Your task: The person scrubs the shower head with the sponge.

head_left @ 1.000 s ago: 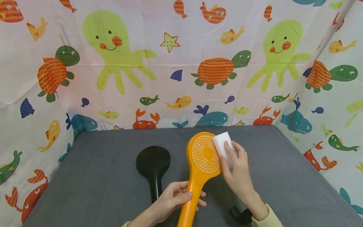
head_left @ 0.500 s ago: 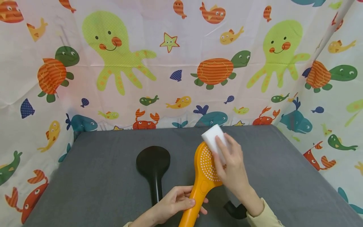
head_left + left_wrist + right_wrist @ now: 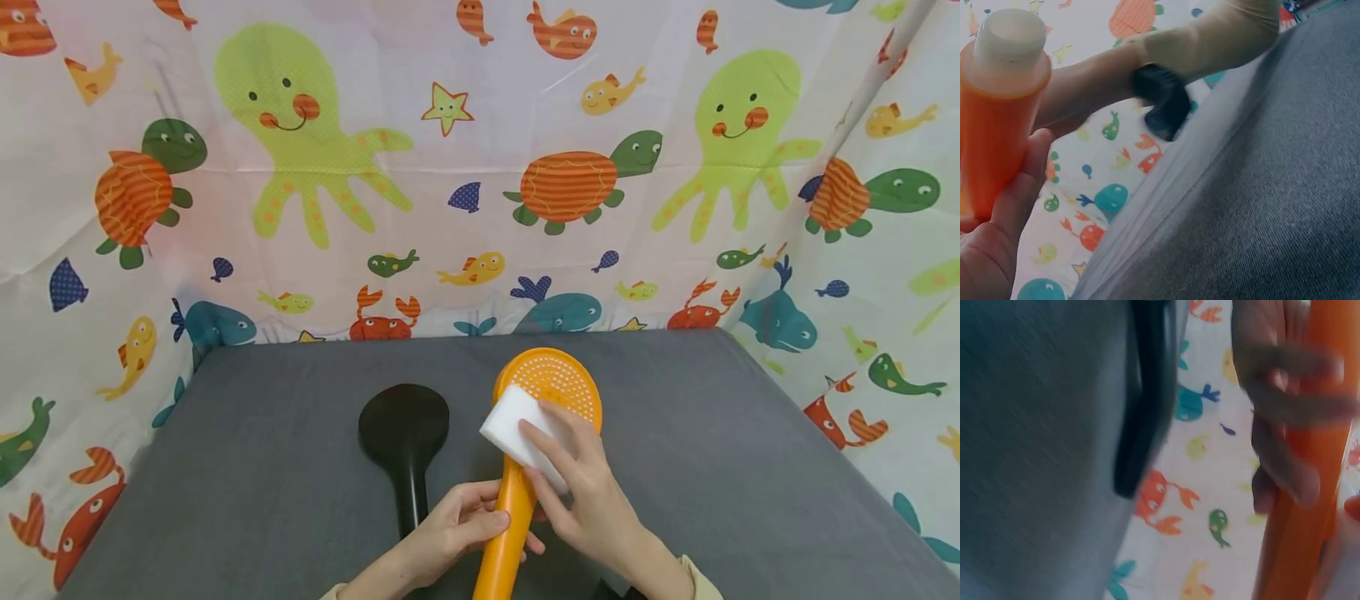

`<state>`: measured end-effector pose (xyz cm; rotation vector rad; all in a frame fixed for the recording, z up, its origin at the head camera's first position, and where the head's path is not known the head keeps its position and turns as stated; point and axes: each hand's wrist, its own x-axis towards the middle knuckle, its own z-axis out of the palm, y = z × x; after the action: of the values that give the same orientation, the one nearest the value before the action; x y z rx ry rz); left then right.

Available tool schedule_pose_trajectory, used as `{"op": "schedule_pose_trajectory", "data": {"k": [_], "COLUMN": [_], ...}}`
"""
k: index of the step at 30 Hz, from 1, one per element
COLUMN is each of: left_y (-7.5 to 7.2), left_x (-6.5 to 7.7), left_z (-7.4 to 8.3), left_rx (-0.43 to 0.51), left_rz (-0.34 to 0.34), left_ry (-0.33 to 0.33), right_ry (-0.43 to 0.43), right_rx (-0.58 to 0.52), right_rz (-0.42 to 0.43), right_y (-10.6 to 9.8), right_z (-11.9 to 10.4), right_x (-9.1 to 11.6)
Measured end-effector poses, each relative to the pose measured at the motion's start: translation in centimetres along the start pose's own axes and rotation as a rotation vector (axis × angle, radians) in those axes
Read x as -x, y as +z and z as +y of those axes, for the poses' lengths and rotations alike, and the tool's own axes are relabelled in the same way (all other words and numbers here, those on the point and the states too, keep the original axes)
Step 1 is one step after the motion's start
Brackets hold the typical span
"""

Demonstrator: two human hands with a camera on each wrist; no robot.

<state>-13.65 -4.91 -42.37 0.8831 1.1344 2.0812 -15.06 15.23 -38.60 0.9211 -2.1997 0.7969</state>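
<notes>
My left hand (image 3: pixel 457 529) grips the handle of an orange shower head (image 3: pixel 506 533), its round face (image 3: pixel 558 375) dotted with white nozzles and tilted upward. A white sponge block (image 3: pixel 517 425) is held in my right hand (image 3: pixel 588 492), pressed where the head meets the handle and covering part of the face. The handle's whitish threaded end (image 3: pixel 1010 40) shows in the left wrist view, with my left thumb (image 3: pixel 1022 175) along the handle. Blurred left fingers (image 3: pixel 1291 419) wrap the handle in the right wrist view.
A black shower head (image 3: pixel 405 425) lies on the grey cloth-covered table (image 3: pixel 262 467), left of the orange one. Behind and beside the table hangs a curtain (image 3: pixel 450 167) printed with sea animals. A black curved piece (image 3: pixel 1163 103) sits by my right wrist.
The sponge has moved from the nozzle face's right edge, across its top, down to the neck at lower left. The orange shower head has turned and tilted in my left hand.
</notes>
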Motion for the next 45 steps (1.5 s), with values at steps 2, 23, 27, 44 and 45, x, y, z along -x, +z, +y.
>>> {"op": "schedule_pose_trajectory", "data": {"k": [2, 23, 27, 44, 45], "left_y": [0.2, 0.1, 0.3, 0.1, 0.0], "left_x": [0.1, -0.2, -0.3, -0.2, -0.1], "left_z": [-0.2, 0.2, 0.3, 0.9, 0.8], "left_rx": [-0.01, -0.071, -0.071, -0.026, -0.025], "left_rz": [-0.032, 0.077, 0.071, 0.142, 0.142], "left_ry": [0.007, 0.014, -0.008, -0.042, -0.028], "right_ry": [-0.012, -0.03, 0.052, 0.097, 0.054], "right_rx": [0.02, -0.062, 0.017, 0.059, 0.025], "right_rz": [0.023, 0.069, 0.089, 0.134, 0.118], "right_y": [-0.2, -0.1, -0.5, 0.0, 0.1], "right_z": [0.6, 0.0, 1.4, 0.8, 0.3], "right_x": [-1.1, 0.9, -0.5, 1.4, 1.6]}}
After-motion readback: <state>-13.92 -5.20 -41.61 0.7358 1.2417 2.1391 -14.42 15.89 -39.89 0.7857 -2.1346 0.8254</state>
